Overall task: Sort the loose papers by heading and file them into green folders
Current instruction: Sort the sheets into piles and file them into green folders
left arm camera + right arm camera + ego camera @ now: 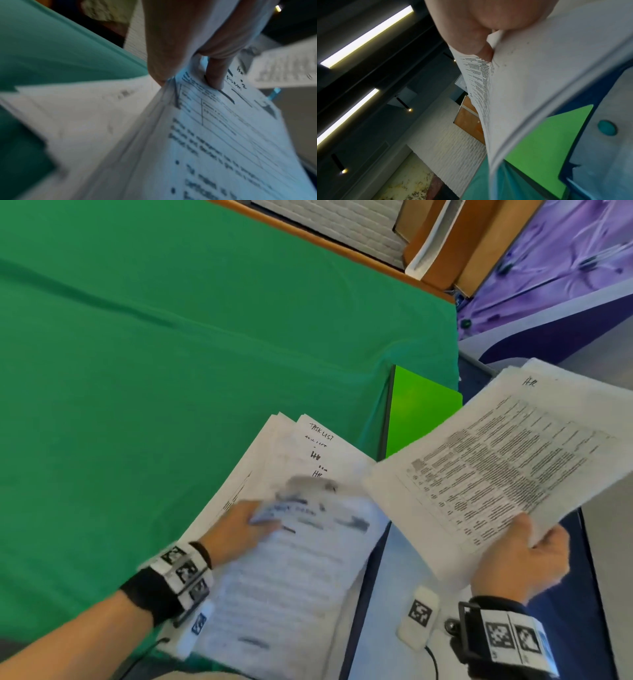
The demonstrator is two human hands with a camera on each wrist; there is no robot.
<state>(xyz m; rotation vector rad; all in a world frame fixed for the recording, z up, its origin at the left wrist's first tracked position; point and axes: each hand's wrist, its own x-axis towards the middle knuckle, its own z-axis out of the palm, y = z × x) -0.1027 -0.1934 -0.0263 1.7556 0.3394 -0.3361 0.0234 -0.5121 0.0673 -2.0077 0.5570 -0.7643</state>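
Observation:
A fanned pile of loose papers (301, 460) with handwritten headings lies at the near right of the green-covered table (171, 354). My left hand (239, 525) pinches the blurred top sheet (294, 570) at its upper left corner; the left wrist view shows thumb and finger gripping that sheet (223, 135). My right hand (520, 556) holds a small bundle of printed papers (507, 460) headed "HR" in the air, off the table's right edge; the right wrist view shows the bundle (539, 81) pinched at its corner. A bright green folder (418, 409) lies behind both piles and shows below the bundle as a green folder (547, 148).
The table's right edge drops to a blue and grey floor (394, 577). A small white tagged device (419, 616) with a cable lies below between my hands. Wooden furniture (445, 241) stands beyond the table's far edge. The left and middle of the cloth stretch wide.

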